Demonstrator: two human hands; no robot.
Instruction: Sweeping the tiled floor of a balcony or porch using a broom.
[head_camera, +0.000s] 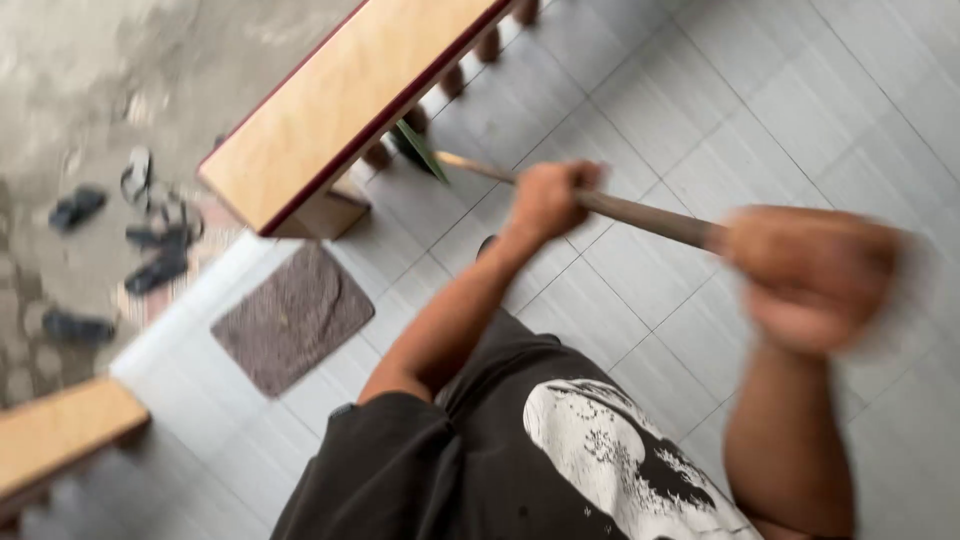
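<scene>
Both fists wrapped round broom handle (640, 213): left hand (548, 200) nearer head end, right hand (812, 275) at rear; long axis toward railing (330, 110).

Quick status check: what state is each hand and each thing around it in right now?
Left hand: closed around the stick, partway down.
Right hand: blurred, gripping the stick's near end.
Stick: wooden, slanted down toward the railing base.
Mat: lying flat on the tiles.
Sandals: scattered on the ground outside.
Railing: wooden top, standing upright.
</scene>
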